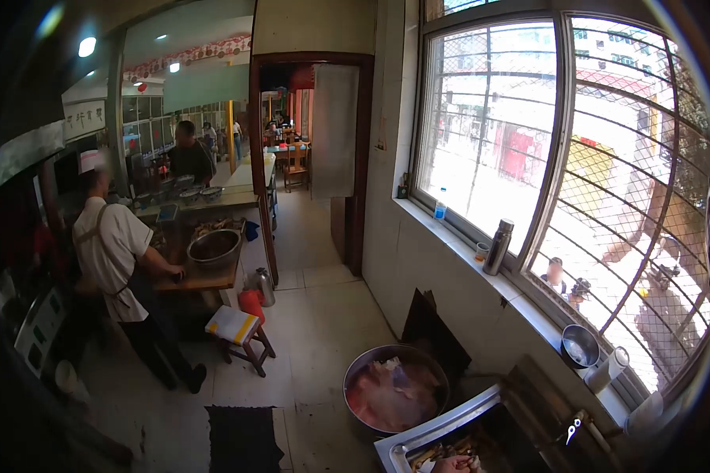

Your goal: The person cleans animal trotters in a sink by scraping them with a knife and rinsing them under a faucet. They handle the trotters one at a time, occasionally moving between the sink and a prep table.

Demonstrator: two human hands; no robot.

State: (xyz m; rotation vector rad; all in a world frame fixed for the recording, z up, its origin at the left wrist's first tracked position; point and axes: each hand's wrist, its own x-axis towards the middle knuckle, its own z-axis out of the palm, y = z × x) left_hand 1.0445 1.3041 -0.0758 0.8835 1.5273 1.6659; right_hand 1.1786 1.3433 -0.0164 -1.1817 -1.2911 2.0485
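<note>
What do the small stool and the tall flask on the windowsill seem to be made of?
The stool: brown wood, judging by its plain legs; the white-and-yellow seat covering could be plastic or cloth. The flask: probably smooth metal, from its dark gray sheen, though coated plastic is possible.

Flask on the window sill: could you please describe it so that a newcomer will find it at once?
Find the big barred window on the right, then look down to its sill. The flask stands there, between a small cup and a metal bowl. It is a dark metallic cylinder, much taller than either.
</note>
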